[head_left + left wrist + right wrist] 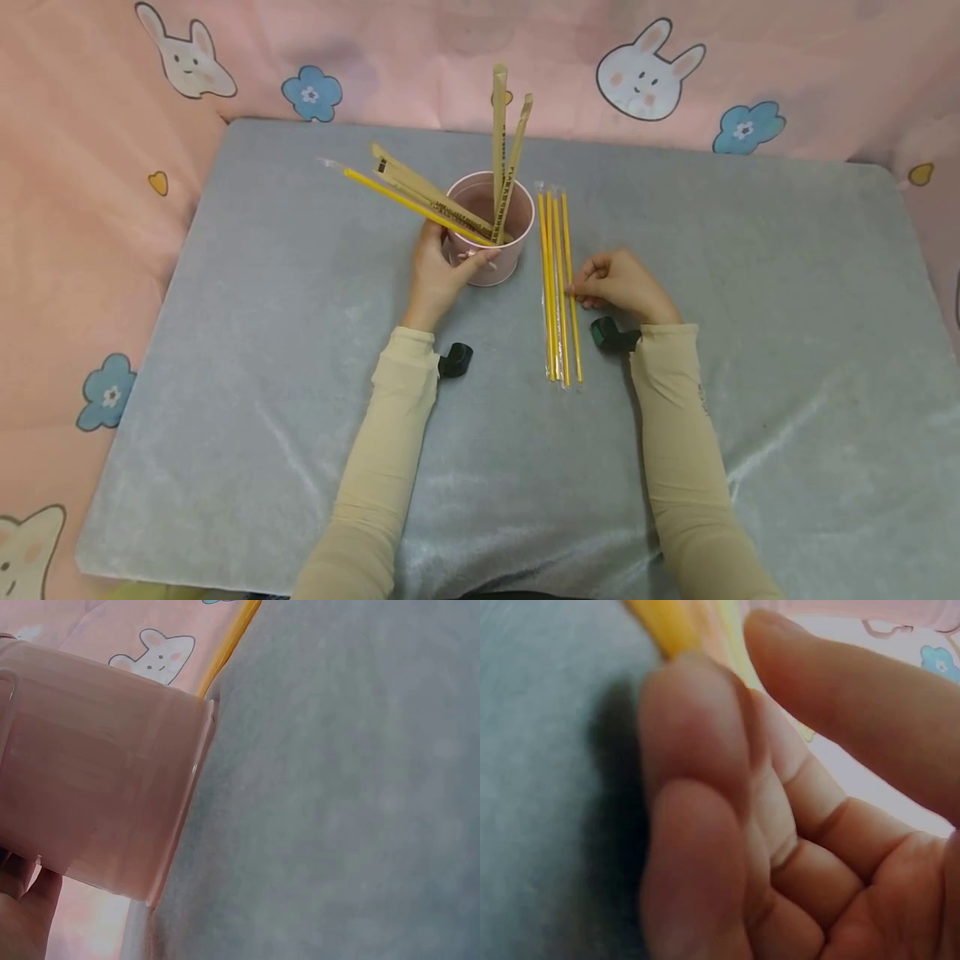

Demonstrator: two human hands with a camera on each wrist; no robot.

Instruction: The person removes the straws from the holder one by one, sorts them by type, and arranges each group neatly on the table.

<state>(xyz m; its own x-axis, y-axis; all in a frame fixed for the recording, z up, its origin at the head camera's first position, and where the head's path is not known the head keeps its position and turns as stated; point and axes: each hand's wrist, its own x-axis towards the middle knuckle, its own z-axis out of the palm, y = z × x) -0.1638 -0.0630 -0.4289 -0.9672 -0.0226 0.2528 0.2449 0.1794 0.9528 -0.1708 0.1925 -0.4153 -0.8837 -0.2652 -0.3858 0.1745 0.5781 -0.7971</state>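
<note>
Left hand (pixel 438 271) grips the pink bucket (pixel 510 267), thumb at its rim; right hand (pixel 626 283) is half-curled, thumb apart, fingertips against the nearest yellow straw in a row (pixel 552 275), pinching nothing. Grey table (pixel 750 333) lies beneath. Bucket stands just left of the row (clear wrappers), holding paper-wrapped straws (pixel 498 125) and one yellow straw (pixel 390 193) leaning left.

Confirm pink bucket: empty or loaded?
Loaded: the pink bucket has paper-wrapped straws and one clear-wrapped yellow straw inside, their upper ends jutting out in the head view.
</note>
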